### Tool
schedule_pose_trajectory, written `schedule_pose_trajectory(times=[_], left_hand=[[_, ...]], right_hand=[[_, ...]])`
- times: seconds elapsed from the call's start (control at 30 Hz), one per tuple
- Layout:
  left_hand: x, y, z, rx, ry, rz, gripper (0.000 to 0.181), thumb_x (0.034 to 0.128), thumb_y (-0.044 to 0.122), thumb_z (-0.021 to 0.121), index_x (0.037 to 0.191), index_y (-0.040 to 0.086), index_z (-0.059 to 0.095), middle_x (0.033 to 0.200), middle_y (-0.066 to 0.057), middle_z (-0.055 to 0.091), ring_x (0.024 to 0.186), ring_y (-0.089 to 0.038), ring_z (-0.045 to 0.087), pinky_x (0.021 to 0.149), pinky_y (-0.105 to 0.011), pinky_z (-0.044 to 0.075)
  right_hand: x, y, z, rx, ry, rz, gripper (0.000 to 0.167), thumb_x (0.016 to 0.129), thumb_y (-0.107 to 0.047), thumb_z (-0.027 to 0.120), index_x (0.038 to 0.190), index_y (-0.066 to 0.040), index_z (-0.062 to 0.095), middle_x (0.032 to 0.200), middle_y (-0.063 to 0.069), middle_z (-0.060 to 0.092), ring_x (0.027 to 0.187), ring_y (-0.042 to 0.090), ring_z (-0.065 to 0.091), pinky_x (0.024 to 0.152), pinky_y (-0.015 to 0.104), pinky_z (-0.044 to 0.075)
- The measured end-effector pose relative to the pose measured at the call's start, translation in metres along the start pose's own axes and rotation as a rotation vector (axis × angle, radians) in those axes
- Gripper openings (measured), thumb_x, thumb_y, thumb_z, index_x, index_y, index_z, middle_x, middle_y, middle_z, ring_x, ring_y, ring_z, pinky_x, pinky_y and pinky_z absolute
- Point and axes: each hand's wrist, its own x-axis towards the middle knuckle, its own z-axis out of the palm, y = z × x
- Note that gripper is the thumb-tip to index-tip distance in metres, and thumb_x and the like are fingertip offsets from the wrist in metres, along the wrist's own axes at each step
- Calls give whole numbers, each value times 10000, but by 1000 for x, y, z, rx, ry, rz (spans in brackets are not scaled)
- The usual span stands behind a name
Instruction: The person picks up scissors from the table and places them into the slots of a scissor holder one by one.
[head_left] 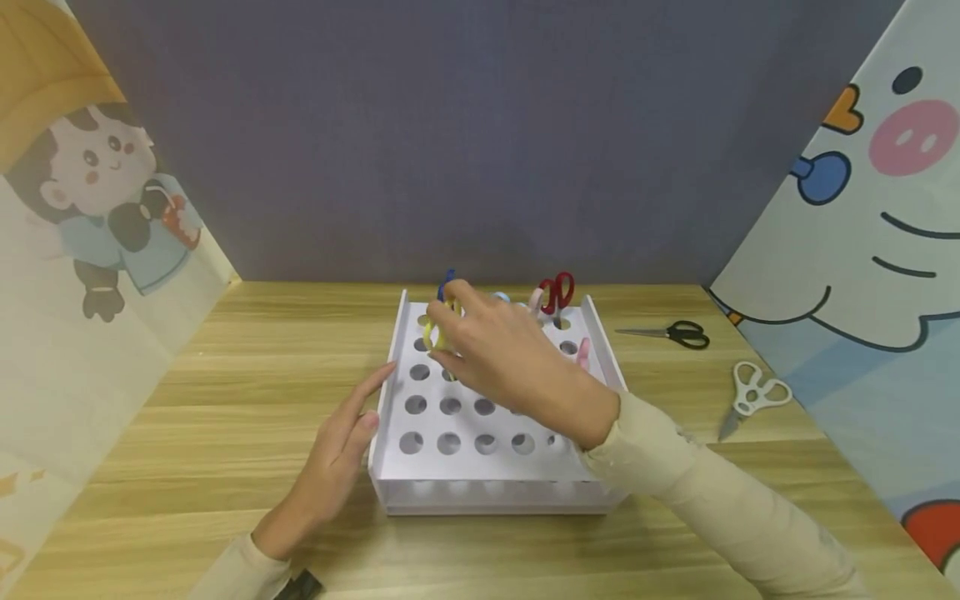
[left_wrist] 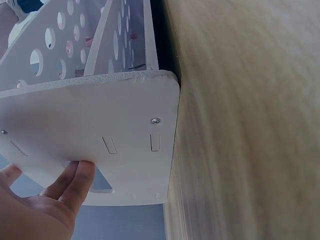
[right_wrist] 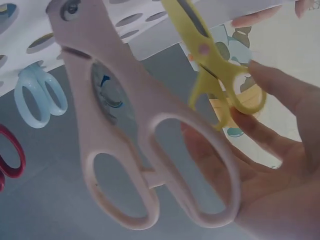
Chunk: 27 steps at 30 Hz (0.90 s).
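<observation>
With thumb and fingertips, the right hand (head_left: 517,358) pinches the handle of yellow scissors (head_left: 429,335) over the back-left holes of a white rack (head_left: 495,492). The right wrist view shows the yellow blades (right_wrist: 187,25) pointing into the rack, with thumb and a finger of the right hand (right_wrist: 285,135) at one loop. Large pale pink scissors (right_wrist: 112,90) stand nearer that camera. The left hand (head_left: 330,462) touches the rack's left side; in the left wrist view, fingertips of the left hand (left_wrist: 55,205) lie at a cut-out in the side panel (left_wrist: 90,120).
Blue scissors (head_left: 442,287), red scissors (head_left: 565,292) and a pink handle (head_left: 583,354) stand in the rack; light blue scissors (right_wrist: 37,95) show in the right wrist view. Black scissors (head_left: 686,335) and white scissors (head_left: 752,396) lie on the table to the right.
</observation>
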Motion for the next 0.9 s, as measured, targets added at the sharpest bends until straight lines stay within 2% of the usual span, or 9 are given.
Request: schedule_pose_trajectory(times=[0.2,0.37,0.5,0.53,0.63,0.73,0.83,0.9], left_hand=[[0,-1,0,8,2,1,534,1054,81,350,1563,244,328,1572,0,382,1374,-229,446,1102,-463,401],[0,-2,0,9,7,10,548,1044,58,357,1561,238,332,1568,4,389,1364,-229,458,1112,-401,398],[0,-2,0,8,6,17,558,1036,43,363,1560,231,335,1565,5,393,1374,-229,448,1137,-378,366],[0,-2,0,9,5,17,556,1037,46,362,1561,231,333,1567,4,390,1380,-230,440,1140,-402,361],[0,-1,0,12,3,11,548,1044,64,356,1563,236,327,1570,1,385,1370,-240,450,1114,-471,386],[0,-1,-2,10,3,5,544,1048,75,350,1565,243,322,1572,1,382,1358,-245,461,1083,-517,409],[0,-1,-1,-3,1,3,544,1046,71,353,1564,238,324,1571,4,383,1360,-237,460,1098,-463,408],[0,-1,-1,-6,-4,0,544,1048,72,356,1564,240,323,1572,9,381,1366,-227,454,1111,-417,397]], right_hand=[[2,-8,7,-83,-110,40,313,896,-253,707,1166,-107,644,1105,113,620,592,189,565,462,286,500],[0,-14,19,-146,-190,61,319,912,-218,690,1193,-78,633,1076,134,631,682,210,631,488,309,553],[-3,-15,26,-202,-177,36,244,914,-117,686,1144,-43,660,963,128,626,665,215,625,474,297,555],[-3,-15,26,-207,-167,33,231,910,-89,681,1136,-44,666,951,124,627,664,214,624,479,298,557],[-1,-15,23,-181,-155,21,208,890,-19,679,1095,-54,681,915,118,638,668,224,631,496,306,562],[1,-16,20,-141,-196,11,222,876,27,675,1080,-59,685,896,119,656,680,231,630,518,298,557],[2,-16,16,-87,-267,28,248,871,28,688,1102,-63,681,911,118,670,703,240,618,563,297,547],[0,-15,15,-49,-288,42,253,872,39,676,1105,-61,672,904,111,667,705,236,604,573,295,534]])
